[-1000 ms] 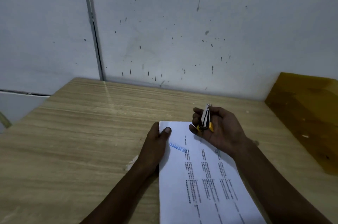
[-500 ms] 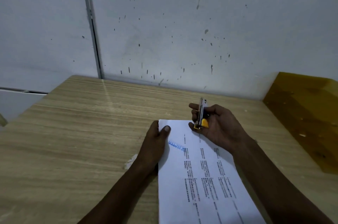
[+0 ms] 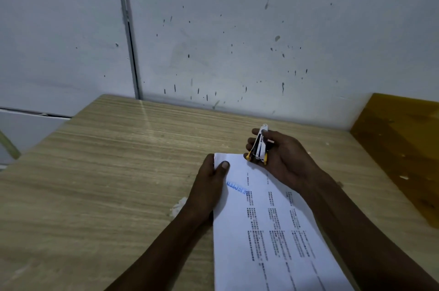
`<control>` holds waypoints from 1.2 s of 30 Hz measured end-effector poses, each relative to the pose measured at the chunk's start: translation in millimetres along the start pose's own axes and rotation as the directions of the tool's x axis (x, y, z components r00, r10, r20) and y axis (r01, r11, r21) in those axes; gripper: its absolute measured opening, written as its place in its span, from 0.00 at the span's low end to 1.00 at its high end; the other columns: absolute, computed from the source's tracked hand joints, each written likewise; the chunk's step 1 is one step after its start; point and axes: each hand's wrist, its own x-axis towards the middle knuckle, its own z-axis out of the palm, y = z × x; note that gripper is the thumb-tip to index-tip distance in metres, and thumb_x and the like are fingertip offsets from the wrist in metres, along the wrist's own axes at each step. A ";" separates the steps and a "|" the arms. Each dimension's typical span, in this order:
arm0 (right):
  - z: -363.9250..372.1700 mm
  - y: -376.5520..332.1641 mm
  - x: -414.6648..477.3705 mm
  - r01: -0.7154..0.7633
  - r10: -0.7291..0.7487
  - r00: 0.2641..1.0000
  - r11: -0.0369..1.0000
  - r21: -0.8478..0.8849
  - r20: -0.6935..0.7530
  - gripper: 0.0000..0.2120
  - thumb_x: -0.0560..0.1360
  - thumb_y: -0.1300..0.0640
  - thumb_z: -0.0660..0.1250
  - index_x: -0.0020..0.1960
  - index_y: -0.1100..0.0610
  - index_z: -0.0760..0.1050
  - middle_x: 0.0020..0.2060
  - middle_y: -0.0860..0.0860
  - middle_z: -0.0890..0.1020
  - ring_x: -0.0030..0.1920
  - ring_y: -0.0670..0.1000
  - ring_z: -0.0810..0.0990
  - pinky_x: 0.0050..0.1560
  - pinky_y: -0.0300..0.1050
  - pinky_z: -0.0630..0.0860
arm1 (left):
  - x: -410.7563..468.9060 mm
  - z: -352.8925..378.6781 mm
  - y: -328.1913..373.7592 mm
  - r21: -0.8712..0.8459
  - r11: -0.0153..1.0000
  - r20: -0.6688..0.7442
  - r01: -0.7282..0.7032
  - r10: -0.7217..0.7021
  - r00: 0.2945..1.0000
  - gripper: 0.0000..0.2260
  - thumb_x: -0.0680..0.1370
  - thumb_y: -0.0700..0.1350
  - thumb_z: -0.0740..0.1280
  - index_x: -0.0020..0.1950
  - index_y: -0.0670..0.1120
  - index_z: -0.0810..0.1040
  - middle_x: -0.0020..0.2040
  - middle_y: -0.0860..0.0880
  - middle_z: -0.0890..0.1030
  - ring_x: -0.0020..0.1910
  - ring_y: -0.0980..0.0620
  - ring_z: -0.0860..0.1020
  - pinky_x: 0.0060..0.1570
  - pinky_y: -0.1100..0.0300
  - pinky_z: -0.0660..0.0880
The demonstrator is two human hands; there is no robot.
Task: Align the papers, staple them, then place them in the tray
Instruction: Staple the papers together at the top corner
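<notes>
Left hand pressed on the far left corner of the papers, thumb lying on top of the sheet, fingers tucked under or along its left edge. Papers spread flat on the wooden table, printed columns and a blue stamp facing up, near end running out of view at the bottom. Right hand closed around a small white and yellow stapler, held nearly upright just above the papers' far edge, yellow end down. Possibly touching the sheet there, though too blurred to tell. Yellow tray at the right against the wall, well apart from the papers.
</notes>
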 end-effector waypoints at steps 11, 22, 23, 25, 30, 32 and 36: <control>16.2 3.0 13.7 0.282 -0.252 0.959 0.862 -0.422 0.127 0.10 0.80 0.68 0.62 0.61 0.69 0.69 0.52 0.66 0.81 0.53 0.63 0.83 0.50 0.50 0.83 | -0.4 3.0 -2.0 0.026 1.000 -0.031 0.008 -0.007 0.999 0.06 0.83 0.44 0.64 0.57 0.43 0.74 0.54 0.40 0.83 0.52 0.45 0.82 0.55 0.44 0.77; 19.6 8.1 22.5 0.250 -0.165 0.968 0.721 -0.647 0.190 0.11 0.80 0.63 0.64 0.59 0.69 0.71 0.51 0.64 0.84 0.52 0.62 0.85 0.53 0.47 0.82 | -3.8 1.6 -1.7 -0.067 0.997 0.021 -0.040 0.041 0.999 0.10 0.84 0.42 0.63 0.61 0.45 0.63 0.51 0.44 0.81 0.44 0.55 0.81 0.35 0.72 0.76; 18.9 7.5 22.0 0.248 -0.152 0.968 0.708 -0.661 0.200 0.11 0.80 0.62 0.64 0.59 0.68 0.71 0.51 0.63 0.85 0.52 0.61 0.85 0.54 0.49 0.81 | -3.6 1.6 -1.4 -0.082 0.996 0.022 -0.039 0.041 0.999 0.11 0.84 0.41 0.63 0.61 0.45 0.62 0.51 0.43 0.81 0.43 0.55 0.81 0.35 0.72 0.77; 18.3 7.2 21.8 0.251 -0.131 0.966 0.687 -0.681 0.224 0.12 0.80 0.61 0.65 0.59 0.68 0.72 0.51 0.62 0.85 0.52 0.57 0.85 0.55 0.48 0.81 | -2.8 1.6 -1.8 -0.100 0.994 0.031 -0.039 0.043 0.999 0.12 0.84 0.40 0.63 0.60 0.46 0.60 0.50 0.42 0.81 0.43 0.53 0.81 0.35 0.70 0.78; 18.7 8.1 24.6 0.237 -0.102 0.967 0.689 -0.685 0.232 0.13 0.79 0.59 0.66 0.59 0.67 0.72 0.50 0.61 0.86 0.51 0.56 0.86 0.53 0.45 0.81 | -1.6 0.7 -1.4 -0.119 0.993 0.040 -0.018 0.023 0.999 0.14 0.83 0.41 0.65 0.61 0.48 0.61 0.51 0.42 0.81 0.44 0.53 0.82 0.36 0.70 0.78; 19.0 8.4 25.8 0.235 -0.095 0.968 0.677 -0.698 0.234 0.13 0.79 0.58 0.66 0.59 0.66 0.73 0.49 0.59 0.86 0.50 0.56 0.86 0.53 0.46 0.81 | -2.1 0.6 -0.6 -0.134 0.991 0.045 -0.004 0.010 0.999 0.14 0.82 0.43 0.66 0.62 0.48 0.61 0.54 0.41 0.82 0.45 0.53 0.82 0.37 0.69 0.79; 20.7 10.4 27.1 0.245 -0.092 0.964 0.672 -0.699 0.249 0.12 0.79 0.59 0.66 0.59 0.66 0.73 0.49 0.60 0.86 0.48 0.54 0.86 0.49 0.41 0.81 | -0.4 0.8 -1.3 -0.111 0.994 0.030 0.005 -0.002 1.000 0.16 0.82 0.47 0.67 0.63 0.49 0.63 0.57 0.40 0.83 0.50 0.50 0.83 0.44 0.61 0.79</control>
